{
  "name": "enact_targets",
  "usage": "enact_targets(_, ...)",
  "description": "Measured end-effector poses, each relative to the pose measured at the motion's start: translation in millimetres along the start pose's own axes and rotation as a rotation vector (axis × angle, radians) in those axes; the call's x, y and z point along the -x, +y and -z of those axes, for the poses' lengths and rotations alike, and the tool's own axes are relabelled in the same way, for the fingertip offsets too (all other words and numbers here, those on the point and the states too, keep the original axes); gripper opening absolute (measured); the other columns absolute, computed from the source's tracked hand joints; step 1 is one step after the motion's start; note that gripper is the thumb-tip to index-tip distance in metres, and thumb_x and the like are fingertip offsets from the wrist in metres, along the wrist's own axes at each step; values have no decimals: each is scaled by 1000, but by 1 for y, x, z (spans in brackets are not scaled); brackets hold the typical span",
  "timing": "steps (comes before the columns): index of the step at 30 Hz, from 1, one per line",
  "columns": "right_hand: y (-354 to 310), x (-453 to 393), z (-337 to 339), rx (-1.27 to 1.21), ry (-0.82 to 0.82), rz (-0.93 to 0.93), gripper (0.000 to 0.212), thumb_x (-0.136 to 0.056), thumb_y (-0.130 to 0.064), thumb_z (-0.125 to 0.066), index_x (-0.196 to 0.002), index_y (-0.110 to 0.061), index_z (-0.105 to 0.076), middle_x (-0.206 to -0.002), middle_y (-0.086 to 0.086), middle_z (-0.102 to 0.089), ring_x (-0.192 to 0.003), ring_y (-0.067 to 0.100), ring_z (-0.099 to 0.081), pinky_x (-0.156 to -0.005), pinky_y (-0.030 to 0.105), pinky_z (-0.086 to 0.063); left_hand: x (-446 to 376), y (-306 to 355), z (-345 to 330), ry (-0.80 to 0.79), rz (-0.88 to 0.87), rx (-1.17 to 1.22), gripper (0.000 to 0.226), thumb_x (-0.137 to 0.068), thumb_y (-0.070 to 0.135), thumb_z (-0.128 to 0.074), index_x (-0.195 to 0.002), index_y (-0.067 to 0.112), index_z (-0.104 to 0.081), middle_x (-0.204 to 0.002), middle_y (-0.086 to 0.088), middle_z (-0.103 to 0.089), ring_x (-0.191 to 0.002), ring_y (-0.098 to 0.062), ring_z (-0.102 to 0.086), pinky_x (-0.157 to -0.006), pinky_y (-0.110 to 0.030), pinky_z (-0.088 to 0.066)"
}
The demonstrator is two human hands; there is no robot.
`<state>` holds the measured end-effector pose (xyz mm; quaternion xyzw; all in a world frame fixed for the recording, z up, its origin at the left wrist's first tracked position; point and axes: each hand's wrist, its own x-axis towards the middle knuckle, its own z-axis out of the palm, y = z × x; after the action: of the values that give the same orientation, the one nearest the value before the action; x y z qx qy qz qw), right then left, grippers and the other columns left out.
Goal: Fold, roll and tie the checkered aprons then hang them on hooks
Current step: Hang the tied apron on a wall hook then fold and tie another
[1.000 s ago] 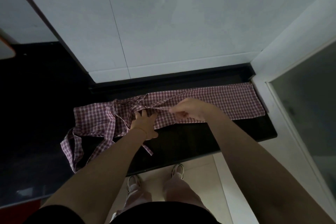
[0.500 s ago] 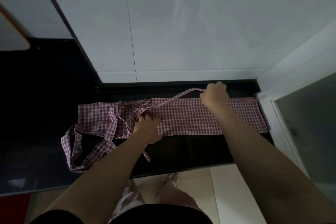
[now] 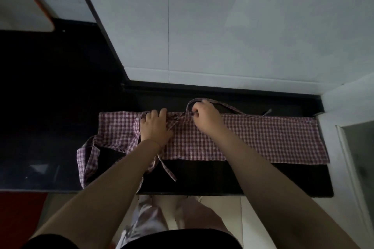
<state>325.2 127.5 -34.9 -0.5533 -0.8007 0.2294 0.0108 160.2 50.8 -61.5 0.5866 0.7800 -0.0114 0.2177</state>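
A red-and-white checkered apron (image 3: 263,139) lies folded into a long strip on a dark countertop (image 3: 222,178). My left hand (image 3: 155,125) presses flat on the apron left of its middle, fingers straight. My right hand (image 3: 206,117) pinches a waist tie (image 3: 228,107) near the apron's far edge; the tie loops over the hand and trails right along that edge. Another tie (image 3: 168,170) hangs toward the counter's front. The neck strap and bib end (image 3: 89,155) droop over the front edge at the left.
A white tiled wall (image 3: 222,36) rises right behind the counter. A white frame with a glass panel (image 3: 360,157) closes off the right side. My legs and shoes (image 3: 162,214) stand on pale floor tiles below. A dark surface (image 3: 40,107) extends to the left.
My right hand pulled the tie out to the right, then came back left to the apron's middle, leaving the tie looped along the far edge. My left hand slid a little farther onto the cloth.
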Motion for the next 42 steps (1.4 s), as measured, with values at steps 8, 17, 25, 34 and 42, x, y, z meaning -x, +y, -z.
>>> enact_targets(8,-39,-27,-31,-45,-93,117,21,-98,-19,-58,-117,-14,-67,-109,5,-54,-95,19,-57,-80,33,-52,-7,-11,12,153,30,243,36,-100,23,-44,-135,13,-50,-128,-10,-55,-116,-27,-52,-83,-39,-47)
enact_targets(17,-44,-28,-39,-77,-106,-33,19,-97,-27,-57,-85,-15,-50,-84,1,-47,-71,15,-48,-58,28,-35,-31,-36,25,-33,-26,288,33,-89,18,-53,-122,16,-54,-116,-4,-52,-115,-25,-48,-98,-40,-45)
enact_targets(25,-49,-29,-36,-173,-149,-170,43,-104,-37,-45,-77,-7,-61,-73,5,-55,-69,19,-54,-65,33,-41,-32,-48,33,7,-86,193,23,-97,31,-54,-103,18,-72,-110,-4,-58,-108,-22,-48,-90,-37,-47)
enact_targets(34,-88,-29,-15,-193,-2,87,24,-92,-21,-66,-115,-14,-65,-107,3,-49,-85,17,-57,-72,30,-51,-40,-40,70,-65,-126,358,24,-89,29,-55,-77,19,-72,-83,-3,-64,-86,-22,-60,-73,-31,-49)
enact_targets(42,-90,-23,5,-378,96,-100,21,-98,-24,-61,-96,-9,-76,-87,3,-72,-77,14,-64,-68,23,-50,-29,-52,65,-219,-143,156,36,-91,26,-49,-56,31,-49,-82,-3,-55,-86,-30,-60,-75,-39,-55)
